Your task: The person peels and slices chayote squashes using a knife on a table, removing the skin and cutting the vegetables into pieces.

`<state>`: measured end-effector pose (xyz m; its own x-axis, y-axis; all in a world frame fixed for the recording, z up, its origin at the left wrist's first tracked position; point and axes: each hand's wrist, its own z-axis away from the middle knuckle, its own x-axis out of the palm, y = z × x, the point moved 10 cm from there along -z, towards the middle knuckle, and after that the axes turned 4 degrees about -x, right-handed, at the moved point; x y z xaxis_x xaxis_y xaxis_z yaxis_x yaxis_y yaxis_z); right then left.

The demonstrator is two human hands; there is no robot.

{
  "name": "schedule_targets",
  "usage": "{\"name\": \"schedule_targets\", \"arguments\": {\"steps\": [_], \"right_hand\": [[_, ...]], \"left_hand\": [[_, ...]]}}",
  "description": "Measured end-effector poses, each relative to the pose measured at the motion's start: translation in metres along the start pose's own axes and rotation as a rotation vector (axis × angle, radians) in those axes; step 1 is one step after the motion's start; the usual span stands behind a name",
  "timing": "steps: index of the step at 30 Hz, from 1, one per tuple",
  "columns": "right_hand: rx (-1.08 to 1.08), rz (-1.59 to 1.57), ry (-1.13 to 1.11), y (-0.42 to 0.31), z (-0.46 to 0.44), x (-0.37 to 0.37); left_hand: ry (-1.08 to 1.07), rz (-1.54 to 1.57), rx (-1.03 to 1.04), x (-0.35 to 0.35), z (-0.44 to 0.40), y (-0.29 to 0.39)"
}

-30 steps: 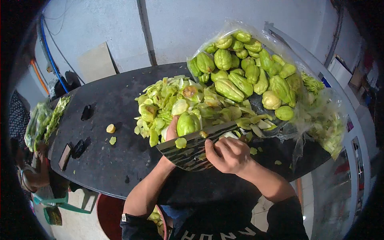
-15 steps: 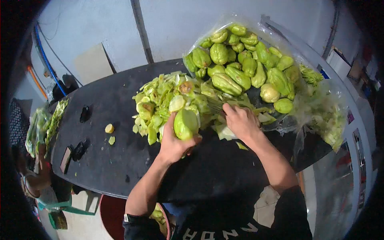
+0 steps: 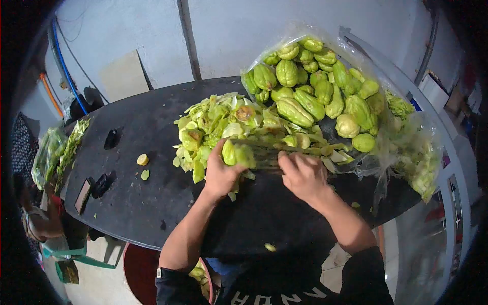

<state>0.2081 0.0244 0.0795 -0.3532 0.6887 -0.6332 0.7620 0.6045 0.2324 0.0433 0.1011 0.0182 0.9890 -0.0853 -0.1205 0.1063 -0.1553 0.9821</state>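
My left hand [image 3: 220, 175] is closed around a green chayote [image 3: 237, 154], held upright over the front of a heap of peelings. My right hand [image 3: 306, 177] grips a knife [image 3: 267, 158], its blade smeared by motion and reaching left to the chayote. Whether the edge is cutting into the flesh cannot be made out. Just behind both hands lies the heap of pale green peelings and cut pieces [image 3: 203, 119], with a brown-spotted piece [image 3: 244, 113] on top. A small pale green piece [image 3: 270, 247] shows near the table's front edge.
An open clear plastic bag full of whole chayotes [image 3: 296, 112] stands at the back right of the black table [image 3: 152, 193]. Bagged greens [image 3: 414, 162] lie beside it. A phone [image 3: 83, 196] and a cut piece [image 3: 143, 159] are at left. Below is a red tub [image 3: 133, 269]; another person sits far left.
The knife has swung from beyond the chayote to beside it, and my right hand has come slightly nearer the table's front. The chayote has tilted, and a small piece now shows near the front edge.
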Motion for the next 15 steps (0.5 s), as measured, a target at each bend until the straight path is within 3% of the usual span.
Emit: {"name": "schedule_targets", "arguments": {"steps": [1, 2, 4, 8, 9, 13, 15], "right_hand": [[-0.041, -0.017, 0.018, -0.008, -0.001, -0.001], [-0.081, -0.033, 0.034, -0.016, -0.002, -0.001], [-0.127, 0.015, 0.015, -0.03, -0.005, -0.002], [-0.184, 0.062, 0.039, -0.045, -0.009, -0.008], [-0.18, 0.081, 0.061, -0.045, -0.007, -0.005], [-0.168, 0.088, 0.035, -0.044, -0.007, -0.004], [-0.093, 0.144, -0.019, -0.028, -0.005, 0.007]], "left_hand": [[0.171, -0.095, 0.109, -0.008, 0.008, 0.021], [0.166, -0.096, 0.107, -0.008, 0.007, 0.013], [0.227, -0.368, 0.442, -0.008, 0.015, 0.024], [0.14, -0.217, 0.411, 0.001, 0.016, 0.018], [0.132, -0.25, 0.324, 0.002, 0.016, 0.017], [0.143, -0.207, 0.407, 0.003, 0.019, 0.026], [0.194, -0.5, 0.37, 0.005, 0.015, 0.023]]}}
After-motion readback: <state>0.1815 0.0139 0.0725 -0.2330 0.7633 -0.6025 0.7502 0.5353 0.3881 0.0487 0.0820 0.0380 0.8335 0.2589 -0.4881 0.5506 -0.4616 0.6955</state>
